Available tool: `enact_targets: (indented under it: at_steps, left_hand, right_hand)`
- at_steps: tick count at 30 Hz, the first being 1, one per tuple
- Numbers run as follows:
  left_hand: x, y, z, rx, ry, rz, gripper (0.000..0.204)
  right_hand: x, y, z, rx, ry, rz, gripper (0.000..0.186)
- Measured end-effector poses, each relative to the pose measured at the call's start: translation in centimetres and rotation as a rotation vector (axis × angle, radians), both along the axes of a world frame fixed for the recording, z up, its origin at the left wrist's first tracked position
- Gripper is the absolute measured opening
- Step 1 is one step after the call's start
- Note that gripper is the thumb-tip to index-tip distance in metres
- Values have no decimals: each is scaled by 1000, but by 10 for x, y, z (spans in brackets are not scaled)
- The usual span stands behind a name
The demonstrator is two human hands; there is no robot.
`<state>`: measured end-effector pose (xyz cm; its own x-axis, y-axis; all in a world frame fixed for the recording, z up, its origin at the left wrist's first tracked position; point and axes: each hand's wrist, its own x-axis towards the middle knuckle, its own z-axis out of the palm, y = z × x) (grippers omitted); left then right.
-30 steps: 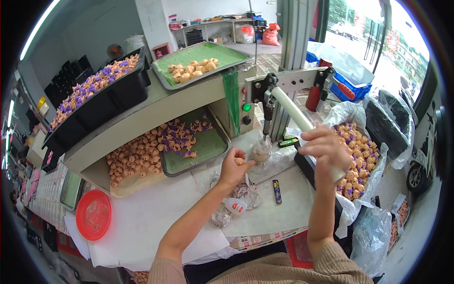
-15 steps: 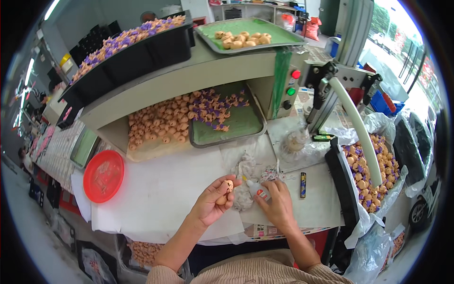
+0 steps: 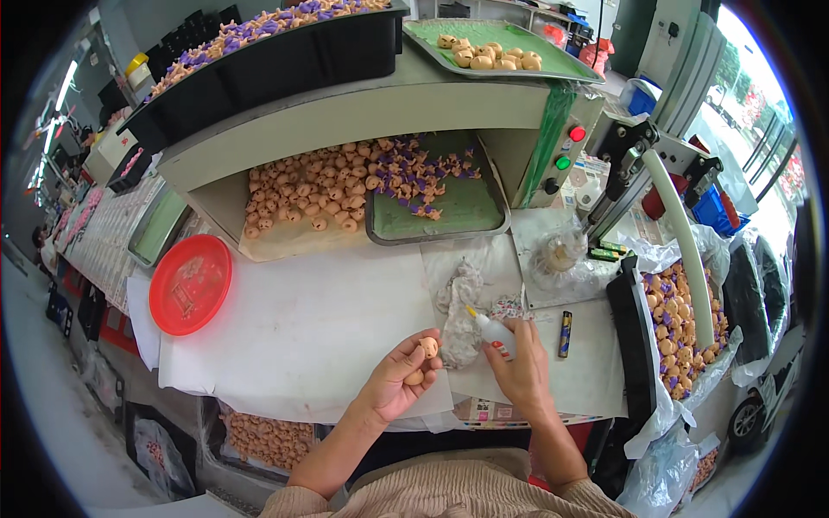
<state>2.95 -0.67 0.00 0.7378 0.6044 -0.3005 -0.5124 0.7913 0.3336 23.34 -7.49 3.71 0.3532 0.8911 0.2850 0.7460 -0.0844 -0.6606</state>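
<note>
My left hand [image 3: 399,380] is closed round two small peach-coloured doll heads. One doll head [image 3: 428,348] is pinched between thumb and fingertips, with dark marks on it; the other [image 3: 414,377] sits lower, against the curled fingers. My right hand [image 3: 523,369] grips a small white squeeze bottle [image 3: 496,335] with a yellow nozzle, which lies tilted toward the upper left, apart from the pinched head. Under and beside the nozzle is a crumpled, soiled white rag [image 3: 462,319]. The lower part of the bottle is hidden by my fingers.
Beneath a shelf are piled heads [image 3: 302,186] and a green-lined tray [image 3: 440,229] with purple-clad figures. A red dish [image 3: 192,285] stands left. At right are a battery-like cylinder [image 3: 565,335], a lever press handle [image 3: 682,250] and a black bin [image 3: 635,345] of finished-looking figures.
The whole view has shifted a little. My left hand has drawn slightly nearer to me, so the pinched head is farther from the nozzle. Both hands keep their holds.
</note>
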Motion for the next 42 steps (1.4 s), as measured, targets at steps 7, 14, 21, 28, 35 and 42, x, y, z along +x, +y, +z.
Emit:
enact_targets:
  at_steps: [7, 14, 21, 28, 35, 42]
  left_hand:
    - [0, 2, -2, 37, 33, -16, 38]
    - [3, 4, -7, 39, 11, -14, 41]
    - [2, 4, -9, 55, 7, -9, 41]
    - [1, 5, -13, 54, 13, -20, 40]
    - [3, 4, -13, 55, 18, 0, 35]
    - [5, 2, -15, 86, 23, 13, 31]
  right_hand:
    - [-4, -13, 19, 119, 301, 92, 38]
    - [-7, -18, 18, 269, 118, 166, 40]
    - [-12, -15, 14, 272, 122, 167, 40]
    - [-13, -14, 16, 261, 124, 197, 40]
    - [-9, -19, 18, 249, 110, 168, 38]
    - [-7, -24, 21, 250, 98, 191, 38]
